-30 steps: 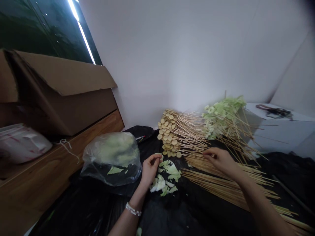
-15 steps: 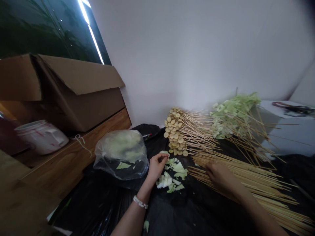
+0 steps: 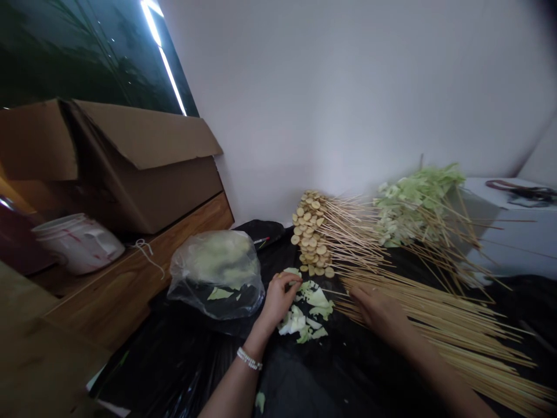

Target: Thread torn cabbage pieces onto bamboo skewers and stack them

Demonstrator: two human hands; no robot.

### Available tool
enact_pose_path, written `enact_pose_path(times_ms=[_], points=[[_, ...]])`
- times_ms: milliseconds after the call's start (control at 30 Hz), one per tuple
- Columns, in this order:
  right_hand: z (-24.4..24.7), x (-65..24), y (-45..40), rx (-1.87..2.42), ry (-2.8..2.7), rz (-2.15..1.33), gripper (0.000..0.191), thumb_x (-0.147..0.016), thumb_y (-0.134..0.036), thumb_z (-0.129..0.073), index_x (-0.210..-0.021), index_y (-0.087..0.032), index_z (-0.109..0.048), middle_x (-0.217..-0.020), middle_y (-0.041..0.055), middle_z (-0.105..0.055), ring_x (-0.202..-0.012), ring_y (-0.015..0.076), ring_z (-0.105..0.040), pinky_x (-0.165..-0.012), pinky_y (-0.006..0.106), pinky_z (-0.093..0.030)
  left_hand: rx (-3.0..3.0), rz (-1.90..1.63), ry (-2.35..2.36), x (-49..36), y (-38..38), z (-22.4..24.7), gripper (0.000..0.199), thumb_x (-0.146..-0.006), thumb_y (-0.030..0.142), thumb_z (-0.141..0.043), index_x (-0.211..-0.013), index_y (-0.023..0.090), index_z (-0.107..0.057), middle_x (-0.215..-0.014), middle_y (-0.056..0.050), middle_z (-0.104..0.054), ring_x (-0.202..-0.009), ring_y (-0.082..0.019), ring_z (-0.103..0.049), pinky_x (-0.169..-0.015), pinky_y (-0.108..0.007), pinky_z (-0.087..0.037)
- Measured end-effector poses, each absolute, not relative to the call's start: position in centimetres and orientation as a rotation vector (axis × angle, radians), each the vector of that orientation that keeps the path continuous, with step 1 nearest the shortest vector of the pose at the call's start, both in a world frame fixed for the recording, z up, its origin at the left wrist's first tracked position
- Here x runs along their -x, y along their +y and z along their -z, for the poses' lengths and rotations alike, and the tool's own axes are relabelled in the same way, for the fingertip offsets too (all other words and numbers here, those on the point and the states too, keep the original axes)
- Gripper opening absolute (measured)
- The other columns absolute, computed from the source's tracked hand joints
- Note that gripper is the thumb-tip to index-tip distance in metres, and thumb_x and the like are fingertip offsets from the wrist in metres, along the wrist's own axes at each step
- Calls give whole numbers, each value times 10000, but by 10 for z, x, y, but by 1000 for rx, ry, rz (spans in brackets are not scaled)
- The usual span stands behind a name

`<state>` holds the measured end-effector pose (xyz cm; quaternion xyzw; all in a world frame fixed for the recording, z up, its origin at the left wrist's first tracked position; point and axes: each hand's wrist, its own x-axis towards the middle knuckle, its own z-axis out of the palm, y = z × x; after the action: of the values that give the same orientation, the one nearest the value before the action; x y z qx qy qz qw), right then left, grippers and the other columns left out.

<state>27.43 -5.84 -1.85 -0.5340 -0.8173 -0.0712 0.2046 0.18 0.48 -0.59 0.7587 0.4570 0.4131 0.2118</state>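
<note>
My left hand, a beaded bracelet at its wrist, is closed in a pinch above the left edge of the loose cabbage pieces; what its fingertips hold is too small to make out. To the right, my right hand is closed over the left ends of the bare wooden skewers, with a thin skewer pointing left from its fingers toward the cabbage. Behind the hands lie skewers topped with round pale slices. Skewers bearing cabbage are piled at the back right.
A clear plastic bag of cabbage sits left of my left hand. Farther left are an open cardboard box and a white plastic tub on a wooden surface. Black plastic sheeting lies beneath the hands.
My right hand has moved left toward the cabbage pieces, and a skewer tip now shows beyond its fingers. My left hand stays in nearly the same place, still pinched.
</note>
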Motion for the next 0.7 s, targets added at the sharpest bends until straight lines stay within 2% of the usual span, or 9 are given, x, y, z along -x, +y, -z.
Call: enact_pose_path(times_ms=[200,367,433,600,700], points=[[8,-275,-63,1537,-2319,389,185,-847,-120,-446,-855,-216,-604,-806,44,-610,-713,188,-563,-592,280,-340,-2122,-1025,1142,-11,-6,0,140,-799,227,-638,-876,244,-754,-909,-47,-734,-909,-219,-611,-857,-329,-432],[8,-274,-62,1546,-2375,325,169,-865,-154,-464,-800,-219,-606,-787,36,-610,-712,183,-565,-597,279,-339,-2137,-916,1176,-11,-6,0,131,-748,213,-701,-862,240,-759,-907,-45,-733,-909,-224,-598,-855,-324,-424],[8,-272,-63,1550,-2363,277,191,-892,-175,-448,-803,-223,-609,-786,31,-609,-707,179,-566,-597,279,-339,-2153,-880,1184,-11,-6,1,188,-736,221,-716,-917,245,-758,-934,-48,-730,-934,-232,-587,-867,-330,-422],[5,-264,-68,1535,-2322,152,235,-937,-223,-415,-840,-238,-628,-806,25,-610,-720,176,-573,-606,280,-357,-2183,-851,1182,-11,-7,6,471,-678,227,-758,-1143,272,-691,-1026,-60,-712,-1016,-257,-554,-893,-345,-424],[4,-260,-70,1509,-2337,95,251,-947,-222,-400,-875,-245,-639,-829,26,-619,-736,174,-584,-630,282,-383,-2164,-844,1160,-12,-7,8,433,-690,205,-735,-1117,264,-703,-942,-54,-724,-974,-246,-571,-872,-333,-430]])
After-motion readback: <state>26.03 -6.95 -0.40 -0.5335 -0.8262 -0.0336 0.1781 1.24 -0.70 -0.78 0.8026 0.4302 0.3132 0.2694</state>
